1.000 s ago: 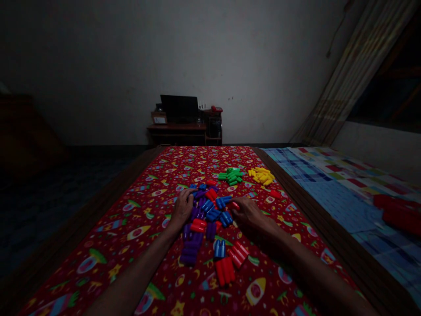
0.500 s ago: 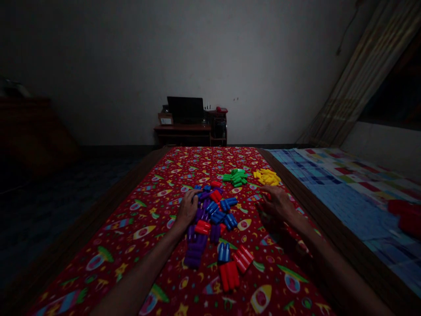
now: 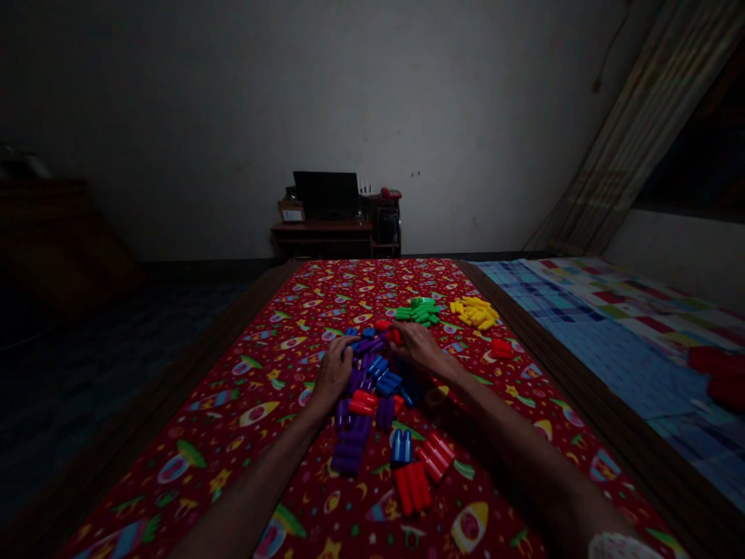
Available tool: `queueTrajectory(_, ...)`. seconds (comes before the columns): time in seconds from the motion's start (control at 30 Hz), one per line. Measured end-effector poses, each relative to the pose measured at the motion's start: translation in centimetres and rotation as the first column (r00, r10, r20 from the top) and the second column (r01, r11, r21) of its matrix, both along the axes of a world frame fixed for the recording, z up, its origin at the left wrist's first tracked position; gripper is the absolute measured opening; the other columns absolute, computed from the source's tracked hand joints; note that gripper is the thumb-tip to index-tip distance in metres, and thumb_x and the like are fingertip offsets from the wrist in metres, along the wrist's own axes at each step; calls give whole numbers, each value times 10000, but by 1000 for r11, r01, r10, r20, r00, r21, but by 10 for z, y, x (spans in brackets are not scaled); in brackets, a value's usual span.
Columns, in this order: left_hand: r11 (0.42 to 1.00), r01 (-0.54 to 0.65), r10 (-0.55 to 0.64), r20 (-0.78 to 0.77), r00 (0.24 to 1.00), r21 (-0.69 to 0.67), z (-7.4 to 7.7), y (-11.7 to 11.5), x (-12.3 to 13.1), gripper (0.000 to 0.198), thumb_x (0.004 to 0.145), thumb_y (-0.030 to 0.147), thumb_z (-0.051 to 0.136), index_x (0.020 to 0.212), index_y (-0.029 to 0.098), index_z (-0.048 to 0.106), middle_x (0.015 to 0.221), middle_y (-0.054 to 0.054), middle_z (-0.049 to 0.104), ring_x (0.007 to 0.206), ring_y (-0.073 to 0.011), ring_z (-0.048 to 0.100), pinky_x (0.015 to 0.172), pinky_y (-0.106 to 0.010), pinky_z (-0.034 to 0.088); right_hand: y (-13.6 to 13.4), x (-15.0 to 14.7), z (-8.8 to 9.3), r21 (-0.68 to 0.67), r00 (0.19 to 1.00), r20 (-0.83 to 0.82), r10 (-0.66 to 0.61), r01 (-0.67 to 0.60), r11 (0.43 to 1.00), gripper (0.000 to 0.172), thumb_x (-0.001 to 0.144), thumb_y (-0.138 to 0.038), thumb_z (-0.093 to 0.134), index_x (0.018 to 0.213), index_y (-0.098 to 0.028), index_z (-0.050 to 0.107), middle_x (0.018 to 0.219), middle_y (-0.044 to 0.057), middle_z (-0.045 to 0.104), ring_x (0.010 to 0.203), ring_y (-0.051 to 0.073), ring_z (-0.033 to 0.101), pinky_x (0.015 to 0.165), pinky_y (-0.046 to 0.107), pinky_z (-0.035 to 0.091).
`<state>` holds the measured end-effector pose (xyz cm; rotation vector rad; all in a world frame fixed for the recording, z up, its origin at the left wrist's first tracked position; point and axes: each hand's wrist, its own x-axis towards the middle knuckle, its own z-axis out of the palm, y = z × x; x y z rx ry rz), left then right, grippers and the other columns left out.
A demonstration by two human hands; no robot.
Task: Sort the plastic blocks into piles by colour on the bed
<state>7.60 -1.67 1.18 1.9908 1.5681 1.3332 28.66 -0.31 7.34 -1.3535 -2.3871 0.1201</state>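
My left hand rests at the left edge of a mixed pile, its thumb apart from its fingers, touching purple and blue pieces. My right hand reaches over the pile's far right side, fingers closed on a red plastic piece, which they partly cover. The pile holds purple pieces, blue pieces and a red piece, each made of short tubes side by side. Nearer me lie a blue piece and two red pieces. Another red piece lies alone to the right.
Beyond the pile sit a green heap and a yellow heap. All lie on a red patterned cloth. A desk with a monitor stands by the far wall; a checked blue cover spreads to the right.
My right hand has moved left from the right side into the pile and closed on a red piece. The red piece on the right now shows uncovered. My left hand has barely moved.
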Motion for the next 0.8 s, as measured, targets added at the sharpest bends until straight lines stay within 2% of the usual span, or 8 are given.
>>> queueTrajectory(0.13,1000,-7,7,-9,1000,0,0,1,0,337,859,258,360,1013,192,653,1107,-88,637,1083,-218,574,1002,-415,441,-11,68,1,119,993,-111,-33,46,992,374,855,-271,539,1204,-157,606,993,117,691,899,222,619,784,310,449)
queueTrajectory(0.2,1000,-10,11,-10,1000,5,-1,2,0,337,860,262,359,1011,196,652,1108,-85,635,1083,-216,574,1003,-414,441,-22,110,-4,176,994,-75,-81,93,980,374,834,-237,535,1194,-175,615,990,112,694,905,235,620,804,339,456)
queueTrajectory(0.3,1000,-8,8,-14,1000,3,-2,1,-1,344,863,270,353,1020,189,648,1119,-90,630,1088,-219,570,1004,-412,440,-43,167,-20,222,985,20,-174,166,961,398,820,-217,528,1209,-179,604,1125,134,668,1021,260,598,884,378,446)
queueTrajectory(0.43,1000,-4,3,-30,1000,-24,2,-1,1,371,861,279,342,1047,166,643,1139,-104,620,1115,-227,555,1016,-410,430,-63,205,-36,224,931,148,-334,297,928,407,854,-227,489,1241,-143,582,1166,173,648,1039,288,582,877,408,440)
queueTrajectory(0.53,999,-7,5,-33,999,-34,4,-2,2,381,861,279,336,1051,154,641,1139,-113,619,1118,-228,553,1018,-410,427,-66,200,-32,215,925,127,-358,327,920,385,870,-266,490,1218,-145,598,1151,167,651,990,278,593,825,386,454)
queueTrajectory(0.6,1000,-2,1,-38,999,-31,5,-3,2,375,863,272,338,1057,159,639,1145,-109,619,1118,-225,554,1018,-411,427,-62,182,-23,232,952,51,-300,281,931,350,881,-283,492,1177,-147,621,1132,159,658,979,260,600,824,361,453)
queueTrajectory(0.7,1000,-5,5,-38,999,-20,5,-3,1,357,864,262,348,1050,175,640,1142,-100,624,1111,-222,559,1011,-418,434,-45,138,-6,226,988,-4,-157,154,962,279,902,-246,463,1070,-150,663,1035,142,688,919,232,618,799,320,444)
queueTrajectory(0.8,1000,-2,1,-34,999,-16,3,-2,0,347,860,252,356,1038,185,646,1136,-95,628,1099,-221,568,996,-419,448,-17,77,7,146,1000,16,0,-2,989,278,926,-215,421,1005,-151,679,942,123,701,844,199,626,730,274,422)
